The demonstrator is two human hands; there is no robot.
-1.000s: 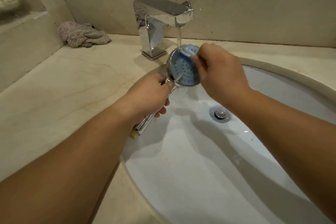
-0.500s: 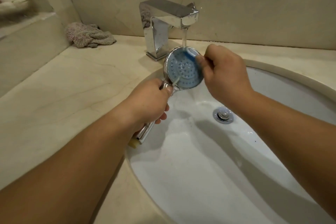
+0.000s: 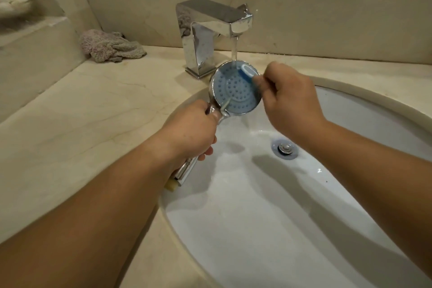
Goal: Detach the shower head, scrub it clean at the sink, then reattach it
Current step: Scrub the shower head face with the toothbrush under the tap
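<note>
Head view: left hand (image 3: 189,128) fingers grip shower head (image 3: 236,91) handle, right hand (image 3: 289,103) fingers pinch blue brush (image 3: 246,72); no writing legible.

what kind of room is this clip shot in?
Most likely a home bathroom: a white oval sink set under a marble-look counter, a chrome tap running, and a shower head held under the stream.

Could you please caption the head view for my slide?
Left hand holds shower head under running faucet; right hand scrubs with toothbrush.
</note>
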